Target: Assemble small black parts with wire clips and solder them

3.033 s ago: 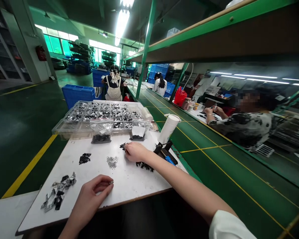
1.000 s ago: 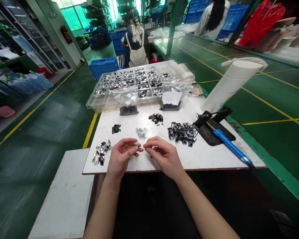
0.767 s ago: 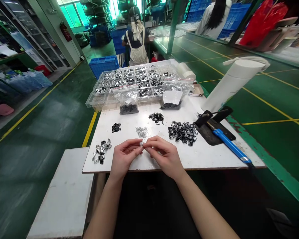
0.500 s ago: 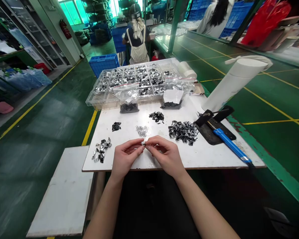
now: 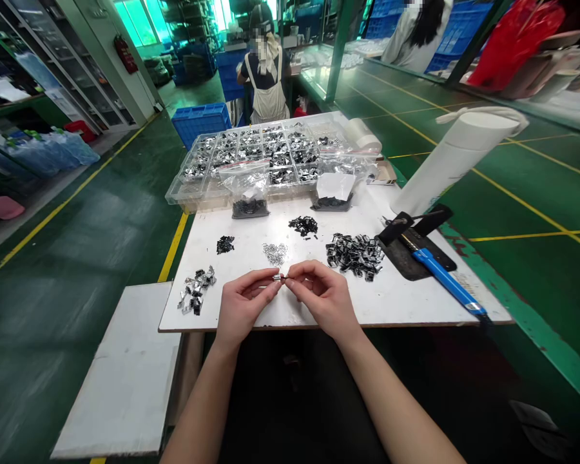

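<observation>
My left hand (image 5: 244,301) pinches a small shiny metal piece (image 5: 277,277) between thumb and fingertips, above the front of the white table (image 5: 251,232). Facing it, my right hand (image 5: 325,296) is closed on a tiny dark piece (image 5: 285,279) whose tip reaches toward the metal one. Whether the two pieces touch is too small to tell. Just beyond my fingers lies a pile of fine silvery parts (image 5: 274,253). To the right spreads a heap of black and shiny clips (image 5: 355,256); on the left are loose metal pieces (image 5: 196,290).
Small black parts form two piles (image 5: 225,244). Behind stand plastic bags (image 5: 250,200) and a clear compartment box (image 5: 270,154). On the right, a blue-handled soldering iron (image 5: 444,277) rests on a black stand (image 5: 410,258), beside a white cylinder (image 5: 454,161). A person (image 5: 268,77) works farther back.
My right fingertips have drawn slightly to the right, away from my left ones. A small gap with the dark piece now shows between them.
</observation>
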